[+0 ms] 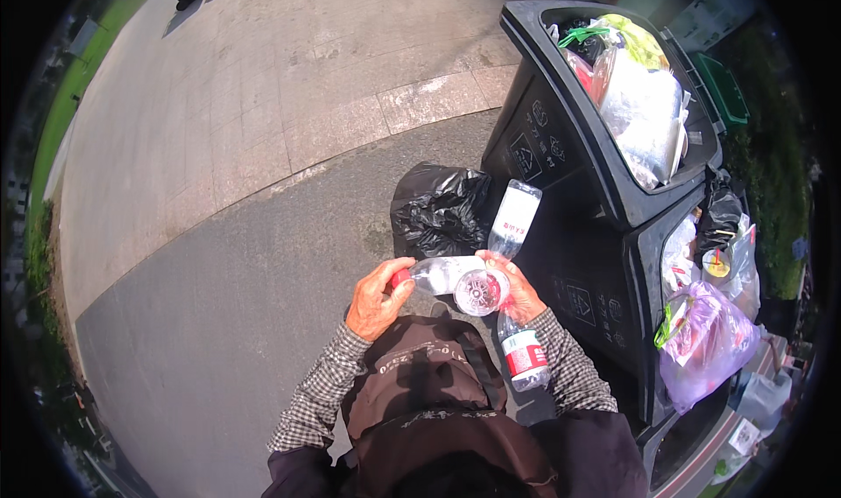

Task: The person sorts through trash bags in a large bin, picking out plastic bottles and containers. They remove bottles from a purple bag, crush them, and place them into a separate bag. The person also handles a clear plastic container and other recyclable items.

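My left hand (pixel 380 300) pinches the red cap (pixel 400 277) of a clear plastic bottle (pixel 433 275) lying crosswise in front of me. My right hand (pixel 520 295) is wrapped round several clear bottles at once. Out of its grip, a bottle with a white label (pixel 515 219) points away from me, and one with a red and white label (pixel 525 358) points back toward my right forearm. Between the hands a round ribbed bottle bottom (pixel 480 293) faces up; I cannot tell whether it belongs to a separate bottle. Just beyond the hands stands a black plastic bag (pixel 438 207), its contents hidden.
Two dark wheeled bins stand close on my right. The far bin (pixel 569 148) is heaped with bagged rubbish (pixel 644 104); a purple bag (pixel 705 345) bulges over the near bin's rim (pixel 646 323). Grey asphalt (pixel 219 323) meets pale paving (pixel 263 86) on the left.
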Tool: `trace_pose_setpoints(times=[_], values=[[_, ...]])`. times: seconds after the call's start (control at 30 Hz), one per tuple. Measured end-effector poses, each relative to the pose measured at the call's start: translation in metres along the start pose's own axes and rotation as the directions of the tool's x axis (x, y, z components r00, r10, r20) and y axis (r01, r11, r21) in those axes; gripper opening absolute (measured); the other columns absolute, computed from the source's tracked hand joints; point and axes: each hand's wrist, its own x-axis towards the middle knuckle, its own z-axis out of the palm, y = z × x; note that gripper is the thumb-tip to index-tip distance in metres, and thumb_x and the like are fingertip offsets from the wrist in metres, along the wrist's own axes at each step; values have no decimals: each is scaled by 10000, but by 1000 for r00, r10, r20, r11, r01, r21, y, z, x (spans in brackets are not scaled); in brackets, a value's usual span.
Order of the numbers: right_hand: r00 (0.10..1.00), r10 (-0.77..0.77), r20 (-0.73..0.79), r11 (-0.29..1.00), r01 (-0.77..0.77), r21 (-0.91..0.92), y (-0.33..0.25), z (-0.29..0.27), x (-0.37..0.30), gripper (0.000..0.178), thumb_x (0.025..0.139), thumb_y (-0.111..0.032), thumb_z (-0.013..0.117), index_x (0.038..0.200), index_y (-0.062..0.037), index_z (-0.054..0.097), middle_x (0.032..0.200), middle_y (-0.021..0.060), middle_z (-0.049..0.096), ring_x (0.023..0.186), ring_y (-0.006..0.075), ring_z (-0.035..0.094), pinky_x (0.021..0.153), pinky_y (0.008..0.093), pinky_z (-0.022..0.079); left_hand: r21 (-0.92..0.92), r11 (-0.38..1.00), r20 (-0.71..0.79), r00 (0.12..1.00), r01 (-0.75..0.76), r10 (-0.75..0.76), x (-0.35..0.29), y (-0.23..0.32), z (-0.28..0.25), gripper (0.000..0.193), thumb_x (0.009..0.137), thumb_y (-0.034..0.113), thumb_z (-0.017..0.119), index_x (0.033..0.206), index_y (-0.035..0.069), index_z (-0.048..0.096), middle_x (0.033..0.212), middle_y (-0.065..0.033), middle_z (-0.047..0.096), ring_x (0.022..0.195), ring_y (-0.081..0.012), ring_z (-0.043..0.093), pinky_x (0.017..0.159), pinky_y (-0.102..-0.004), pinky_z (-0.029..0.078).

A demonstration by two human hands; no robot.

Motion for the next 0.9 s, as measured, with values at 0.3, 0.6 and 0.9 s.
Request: trace_pose_setpoints(times=[0.3,0.6,0.9], values=[[997,58,-51,995,-62,-82,-29,108,212,333,1064,-263,587,1342,-80,571,1091,54,703,723,105,712,438,229,557,-107,973,129,973,207,-193,191,-129,-127,297,951,150,730,1226,57,672,930,12,649,800,-76,600,725,-235,506],[995,-92,-45,992,95,83,-85,206,352,349,1063,-304,598,1348,-104,584,1080,29,708,781,92,708,460,240,522,-22,992,364,925,123,-107,441,-146,-235,311,914,135,759,1206,58,684,926,-41,690,795,-119,664,711,-277,555],[923,-312,-227,843,379,382,-191,177,510,430,1078,-331,555,1439,-98,530,1188,59,681,819,137,702,477,284,544,81,989,649,760,-123,42,703,-131,-174,348,926,142,755,1245,51,652,961,-48,671,837,-125,655,758,-283,549]])
